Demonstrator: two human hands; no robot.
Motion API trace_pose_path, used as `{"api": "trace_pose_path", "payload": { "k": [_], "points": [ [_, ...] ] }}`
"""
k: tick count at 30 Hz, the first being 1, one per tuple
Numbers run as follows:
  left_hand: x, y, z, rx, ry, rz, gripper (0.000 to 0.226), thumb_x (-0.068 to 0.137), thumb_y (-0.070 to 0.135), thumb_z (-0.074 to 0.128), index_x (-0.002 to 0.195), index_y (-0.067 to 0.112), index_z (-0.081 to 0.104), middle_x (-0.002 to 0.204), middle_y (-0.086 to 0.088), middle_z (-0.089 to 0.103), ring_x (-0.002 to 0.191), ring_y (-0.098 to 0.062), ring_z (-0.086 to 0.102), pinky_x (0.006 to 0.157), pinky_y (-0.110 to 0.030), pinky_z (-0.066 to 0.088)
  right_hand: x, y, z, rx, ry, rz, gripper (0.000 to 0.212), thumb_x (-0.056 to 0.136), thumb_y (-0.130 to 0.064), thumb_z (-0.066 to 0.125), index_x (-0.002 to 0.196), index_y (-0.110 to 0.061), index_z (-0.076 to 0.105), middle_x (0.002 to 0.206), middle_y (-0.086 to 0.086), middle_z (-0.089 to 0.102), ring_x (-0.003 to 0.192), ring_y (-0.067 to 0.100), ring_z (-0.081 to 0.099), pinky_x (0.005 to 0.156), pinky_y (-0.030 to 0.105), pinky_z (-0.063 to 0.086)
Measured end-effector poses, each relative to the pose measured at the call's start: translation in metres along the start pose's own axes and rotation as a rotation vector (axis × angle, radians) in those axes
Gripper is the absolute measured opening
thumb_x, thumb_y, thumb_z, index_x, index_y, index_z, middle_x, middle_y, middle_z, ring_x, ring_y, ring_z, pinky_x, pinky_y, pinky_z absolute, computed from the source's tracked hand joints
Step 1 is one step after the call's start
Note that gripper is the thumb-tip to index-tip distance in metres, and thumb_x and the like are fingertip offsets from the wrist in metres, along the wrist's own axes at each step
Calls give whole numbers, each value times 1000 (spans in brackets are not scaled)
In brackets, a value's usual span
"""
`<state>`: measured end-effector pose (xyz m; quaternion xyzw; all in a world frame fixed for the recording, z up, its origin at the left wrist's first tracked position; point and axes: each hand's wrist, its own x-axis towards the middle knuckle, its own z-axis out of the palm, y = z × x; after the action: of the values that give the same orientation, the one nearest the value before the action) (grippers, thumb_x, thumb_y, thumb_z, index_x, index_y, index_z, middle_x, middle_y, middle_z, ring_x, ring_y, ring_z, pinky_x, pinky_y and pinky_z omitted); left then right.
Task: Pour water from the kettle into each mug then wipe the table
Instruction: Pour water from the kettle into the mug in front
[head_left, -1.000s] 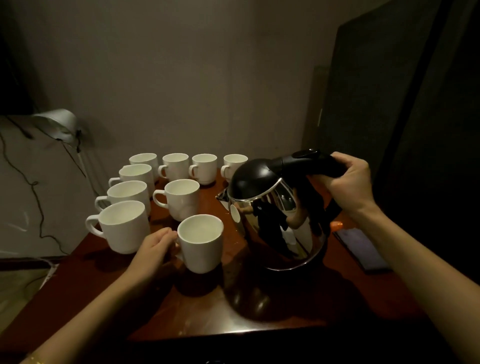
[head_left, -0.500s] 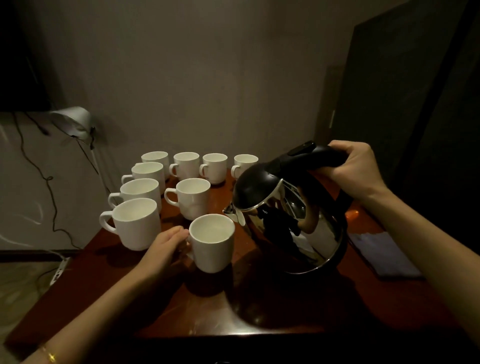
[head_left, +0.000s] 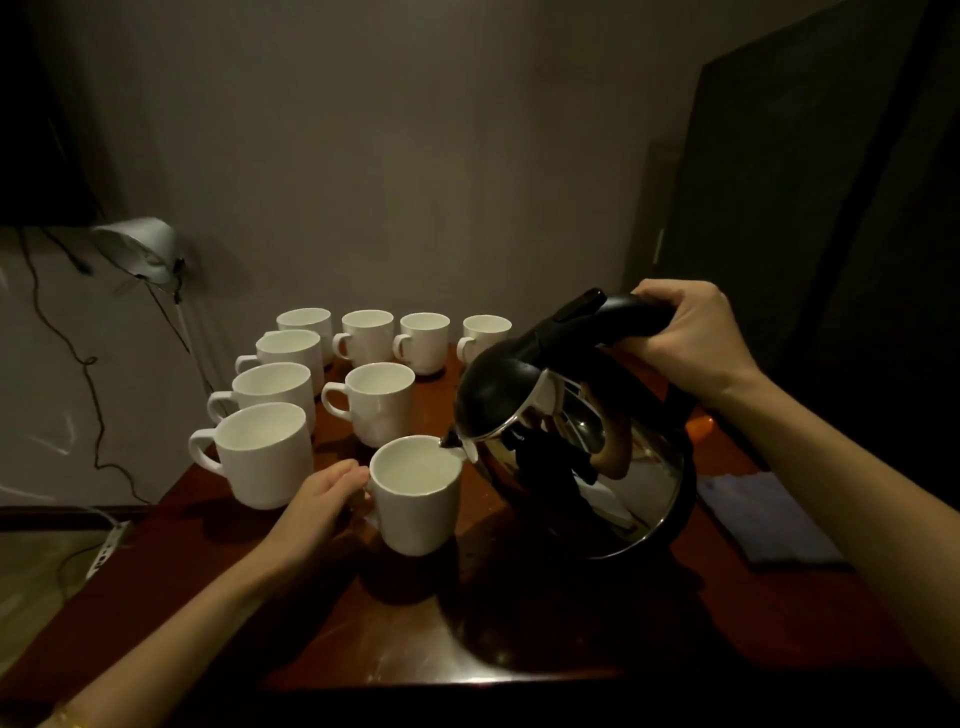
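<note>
Head view: your right hand (head_left: 691, 338) has its fingers curled tight round the black handle (head_left: 618, 317) of the kettle (head_left: 576, 441), thumb side hidden behind the grip. Kettle is off the table (head_left: 519, 649) and tipped toward your left, spout (head_left: 451, 442) at the right rim of the near mug (head_left: 415, 493) (touching or just above, can't tell). No stream resolvable in this light; the mug's inside looks pale, fill level not readable.

Your left hand (head_left: 324, 493) is against the near mug's left side, at the handle. Fingers bent round toward it; the handle itself is hidden by them, so a real grip vs. just steadying isn't clear, but it reads as a hold. Mug sits upright on the table.

Outward: eight more white mugs behind. Three run in a column on the left, nearest one (head_left: 260, 457) just beside your left hand, then one (head_left: 275, 387), then one (head_left: 288, 348). One mug (head_left: 379, 402) stands just behind the near mug. Back row of four along the far edge (head_left: 306, 322) (head_left: 366, 335) (head_left: 423, 340) (head_left: 485, 335), the rightmost partly behind the kettle lid. All upright, handles to the left where visible.

Right of the kettle: a bluish cloth (head_left: 763, 519) flat on the table, an orange thing (head_left: 698, 426) peeking out behind the kettle body (can't identify it). Desk lamp (head_left: 137, 247) off the table's left.
</note>
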<state>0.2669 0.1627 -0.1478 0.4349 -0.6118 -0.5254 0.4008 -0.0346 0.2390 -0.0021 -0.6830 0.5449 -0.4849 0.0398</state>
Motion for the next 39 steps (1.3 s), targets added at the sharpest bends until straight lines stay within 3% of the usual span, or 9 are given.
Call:
{"api": "trace_pose_path", "payload": {
  "k": [4,12,20,28,39],
  "points": [
    [0,-1,1,17,-2,0,30,95,22,41,74,4,52,73,-11,52,73,-24,51,64,-31,42,4,-4,-2,-2,-43,-6,18,75,-11,72,78,-24,61,78,-2,65,73,5,62,67,19,52],
    [0,-2,-1,9,-10,0,30,95,21,42,69,8,49,69,-9,50,70,-25,50,65,-34,40,12,-9,-3,28,-140,32,16,77,-10,69,81,-22,60,87,6,64,84,20,63,75,31,53],
    [-1,-1,0,-24,-15,8,32,94,21,43,65,8,45,61,-5,46,60,-19,48,57,-31,39,20,-13,-3,-10,-198,18,14,76,-9,69,78,-18,59,81,5,62,77,19,62,72,32,51],
    [-1,-2,0,-37,-22,-5,30,94,22,43,69,7,46,62,-5,48,63,-21,46,59,-31,37,26,-17,-3,-50,-230,5,15,78,-8,69,75,-19,59,76,1,60,67,11,58,64,26,48],
    [1,-6,-1,-67,-28,12,31,94,19,43,65,9,44,53,2,46,60,-21,42,58,-30,34,29,-22,-4,-82,-244,0,17,79,-8,68,73,-20,58,76,3,60,71,16,58,67,29,48]
  ]
}}
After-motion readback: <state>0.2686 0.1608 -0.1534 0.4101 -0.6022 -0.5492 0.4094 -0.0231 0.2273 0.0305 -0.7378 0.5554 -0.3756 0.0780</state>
